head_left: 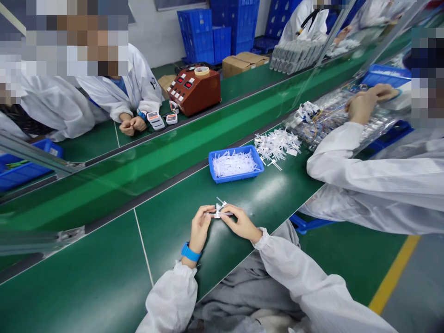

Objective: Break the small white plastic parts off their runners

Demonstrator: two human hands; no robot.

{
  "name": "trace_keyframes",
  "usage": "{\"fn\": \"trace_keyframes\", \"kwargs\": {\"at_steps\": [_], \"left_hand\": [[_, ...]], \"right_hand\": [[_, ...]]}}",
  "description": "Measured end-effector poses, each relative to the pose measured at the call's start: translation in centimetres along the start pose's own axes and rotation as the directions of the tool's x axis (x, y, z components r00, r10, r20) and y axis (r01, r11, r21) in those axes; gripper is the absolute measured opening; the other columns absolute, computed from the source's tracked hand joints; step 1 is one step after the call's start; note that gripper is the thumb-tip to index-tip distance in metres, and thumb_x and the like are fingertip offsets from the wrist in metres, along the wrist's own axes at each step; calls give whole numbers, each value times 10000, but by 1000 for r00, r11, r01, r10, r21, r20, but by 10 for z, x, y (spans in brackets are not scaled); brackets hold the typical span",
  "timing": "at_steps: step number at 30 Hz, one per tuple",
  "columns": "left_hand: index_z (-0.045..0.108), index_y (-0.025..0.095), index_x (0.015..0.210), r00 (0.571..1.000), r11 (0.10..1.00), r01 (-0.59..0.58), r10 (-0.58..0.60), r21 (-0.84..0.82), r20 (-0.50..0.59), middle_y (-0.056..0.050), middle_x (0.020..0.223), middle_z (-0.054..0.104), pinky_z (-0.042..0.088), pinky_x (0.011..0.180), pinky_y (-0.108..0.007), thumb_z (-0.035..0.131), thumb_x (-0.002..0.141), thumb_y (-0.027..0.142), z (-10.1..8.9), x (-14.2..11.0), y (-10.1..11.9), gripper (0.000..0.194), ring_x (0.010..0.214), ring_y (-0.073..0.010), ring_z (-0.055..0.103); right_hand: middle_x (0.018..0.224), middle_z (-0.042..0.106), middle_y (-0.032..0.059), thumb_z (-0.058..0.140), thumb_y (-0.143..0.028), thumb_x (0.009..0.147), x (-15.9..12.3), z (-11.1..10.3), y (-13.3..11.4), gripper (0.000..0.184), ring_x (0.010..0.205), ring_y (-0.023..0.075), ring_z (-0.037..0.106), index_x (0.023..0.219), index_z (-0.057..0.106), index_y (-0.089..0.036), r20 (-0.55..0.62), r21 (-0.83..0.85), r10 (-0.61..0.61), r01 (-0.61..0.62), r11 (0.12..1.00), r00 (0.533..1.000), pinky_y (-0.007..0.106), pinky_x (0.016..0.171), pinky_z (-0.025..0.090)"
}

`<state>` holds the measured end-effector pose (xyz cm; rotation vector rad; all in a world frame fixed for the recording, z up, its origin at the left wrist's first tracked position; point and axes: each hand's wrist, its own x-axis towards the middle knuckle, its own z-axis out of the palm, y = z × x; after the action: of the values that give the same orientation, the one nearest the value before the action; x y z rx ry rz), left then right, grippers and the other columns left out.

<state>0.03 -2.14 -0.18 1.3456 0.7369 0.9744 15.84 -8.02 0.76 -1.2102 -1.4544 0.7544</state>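
Observation:
A small white plastic part [218, 212] with thin translucent tubes sticking out is held between my two hands, just above the green table. My left hand [200, 226], with a blue wristband, pinches its left side between thumb and fingers. On the other side, my right hand [242, 224] is closed on the part, thumb and forefinger together. Beyond my hands sits a blue tray [237, 177] full of short, clear-white tube pieces [236, 164]. Right behind it lies a loose pile of similar white parts [277, 144].
A conveyor belt [145, 159] runs past the far table edge. To the right, a co-worker's arm [347, 157] rests by bagged wired parts [329, 115]. Across the belt are a brown control box [196, 92] and a co-worker's hands [133, 125].

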Motion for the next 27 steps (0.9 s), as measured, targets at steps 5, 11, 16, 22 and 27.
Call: {"fn": "trace_keyframes", "kwargs": {"at_steps": [5, 11, 16, 22, 27], "left_hand": [[686, 165, 876, 996, 995, 88, -88, 47, 2, -50, 871, 686, 490, 799, -279, 675, 787, 338, 2, 1, 1, 195, 835, -176, 633], [690, 158, 810, 994, 992, 113, -113, 54, -1, -35, 802, 682, 493, 760, -265, 689, 770, 306, 4, 2, 5, 154, 779, -160, 626], [699, 156, 771, 997, 996, 64, -66, 62, 26, -31, 774, 654, 480, 734, -257, 688, 772, 281, 4, 1, 7, 125, 754, -150, 604], [712, 159, 754, 997, 996, 34, -39, 78, 65, -33, 762, 644, 466, 713, -251, 680, 783, 264, 3, 3, 6, 113, 734, -142, 589], [716, 158, 739, 995, 992, 16, -28, 124, 92, -42, 755, 640, 455, 693, -253, 682, 783, 268, 2, 3, 5, 123, 726, -146, 583]], "right_hand": [[878, 626, 51, 478, -251, 916, 0, 0, -1, 145, 846, 164, 591, 864, 592, -179, -7, 1, 13, -13, 1000, 1000, 295, 797, 470], [855, 629, 49, 464, -270, 920, 0, 0, 0, 176, 818, 160, 590, 850, 596, -177, 1, -11, 17, -17, 1000, 1000, 290, 774, 477], [854, 635, 48, 467, -254, 919, 0, -1, -1, 171, 820, 161, 594, 852, 605, -178, 10, -15, 13, -13, 1000, 1000, 288, 778, 470], [856, 634, 47, 471, -244, 919, 0, -2, -2, 167, 826, 160, 594, 848, 609, -180, 21, -8, 1, 0, 1000, 1000, 287, 786, 464], [846, 634, 49, 465, -235, 921, 0, -3, -4, 182, 822, 163, 588, 814, 601, -177, 36, -22, -3, 4, 1000, 999, 295, 798, 458]]}}
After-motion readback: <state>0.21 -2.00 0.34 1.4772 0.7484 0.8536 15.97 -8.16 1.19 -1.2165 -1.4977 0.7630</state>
